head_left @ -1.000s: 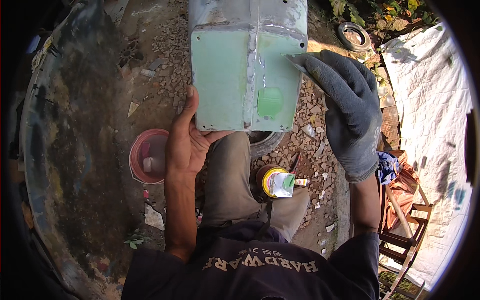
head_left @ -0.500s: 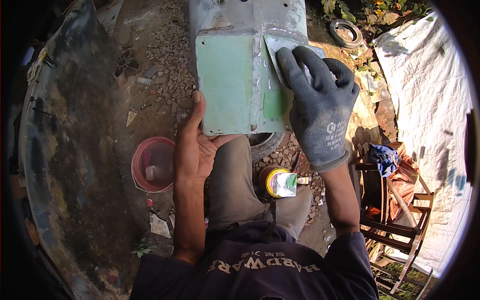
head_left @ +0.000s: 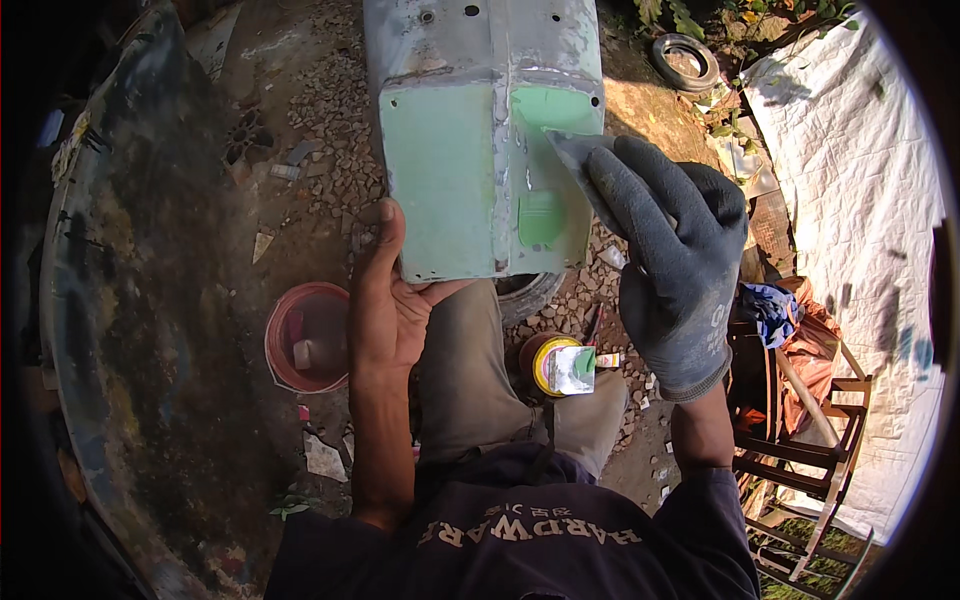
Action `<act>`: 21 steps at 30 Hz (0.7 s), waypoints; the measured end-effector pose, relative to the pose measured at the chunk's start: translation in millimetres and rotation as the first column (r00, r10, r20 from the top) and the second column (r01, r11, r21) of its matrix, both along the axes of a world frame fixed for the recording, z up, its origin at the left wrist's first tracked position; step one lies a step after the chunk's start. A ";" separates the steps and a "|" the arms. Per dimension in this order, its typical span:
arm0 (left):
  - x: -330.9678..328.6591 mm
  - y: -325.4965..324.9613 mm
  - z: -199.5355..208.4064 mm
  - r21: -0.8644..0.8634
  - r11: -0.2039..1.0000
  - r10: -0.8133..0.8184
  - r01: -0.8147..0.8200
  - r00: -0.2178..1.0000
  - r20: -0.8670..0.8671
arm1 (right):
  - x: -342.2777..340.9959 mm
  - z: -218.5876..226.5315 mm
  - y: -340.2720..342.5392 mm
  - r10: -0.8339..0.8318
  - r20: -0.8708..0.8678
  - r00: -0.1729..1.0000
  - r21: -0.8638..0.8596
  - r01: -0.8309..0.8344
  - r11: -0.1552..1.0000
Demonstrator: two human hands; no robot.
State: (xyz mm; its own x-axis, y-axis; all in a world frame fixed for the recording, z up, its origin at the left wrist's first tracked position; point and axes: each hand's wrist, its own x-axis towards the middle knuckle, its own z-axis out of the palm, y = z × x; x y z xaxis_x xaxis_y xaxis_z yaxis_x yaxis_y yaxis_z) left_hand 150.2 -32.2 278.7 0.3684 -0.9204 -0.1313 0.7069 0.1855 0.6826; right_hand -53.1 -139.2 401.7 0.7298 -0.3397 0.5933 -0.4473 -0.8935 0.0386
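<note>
A grey metal panel [head_left: 470, 60] with pale green filler spread over its near end rests in front of me. My bare left hand [head_left: 385, 305] grips the panel's lower left edge from underneath, thumb up along its side. My right hand [head_left: 670, 250], in a grey glove, holds a thin grey spreader blade [head_left: 572, 152] against the panel's right side, beside a fresh darker green patch [head_left: 542, 217]. Below, on the ground next to my knee, stands an open yellow tin [head_left: 553, 364] with a flat smeared tool lying across it.
A red plastic bowl [head_left: 290, 350] with scraps sits on the gravel at left, next to a large dark curved body panel [head_left: 130, 300]. A tyre [head_left: 685, 62] lies at the back right. A white tarpaulin [head_left: 850, 200] and a wooden chair frame [head_left: 800, 450] stand at right.
My gloved right hand slid across the panel's right side and back off it, leaving a darker green patch lower on the filler. My left hand kept its grip.
</note>
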 end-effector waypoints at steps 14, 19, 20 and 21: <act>-2.8 -4.9 10.5 0.036 0.999 0.023 -0.023 1.000 -0.003 | 29.5 -15.5 -8.3 -0.226 -0.088 0.970 -0.126 0.214 0.969; 3.1 -3.4 14.1 0.041 0.999 0.031 -0.031 0.999 -0.011 | 11.8 -50.3 20.9 -0.253 -0.175 0.952 -0.058 0.246 0.967; 2.8 -3.9 17.5 0.042 0.998 0.045 -0.045 0.999 -0.011 | 7.4 -52.0 29.6 -0.267 -0.208 0.941 -0.028 0.267 0.963; 2.7 -6.9 18.8 0.041 0.998 0.046 -0.046 0.999 -0.006 | 3.2 -53.3 36.6 -0.267 -0.202 0.942 -0.027 0.267 0.963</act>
State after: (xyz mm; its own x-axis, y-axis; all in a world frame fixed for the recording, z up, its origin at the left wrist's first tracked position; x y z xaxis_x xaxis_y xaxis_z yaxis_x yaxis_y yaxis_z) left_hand 152.9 -39.0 297.5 0.4089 -0.8964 -0.1712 0.7029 0.1897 0.6855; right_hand -49.9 -102.7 348.3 0.7172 -0.5386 0.4423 -0.6519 -0.7427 0.1527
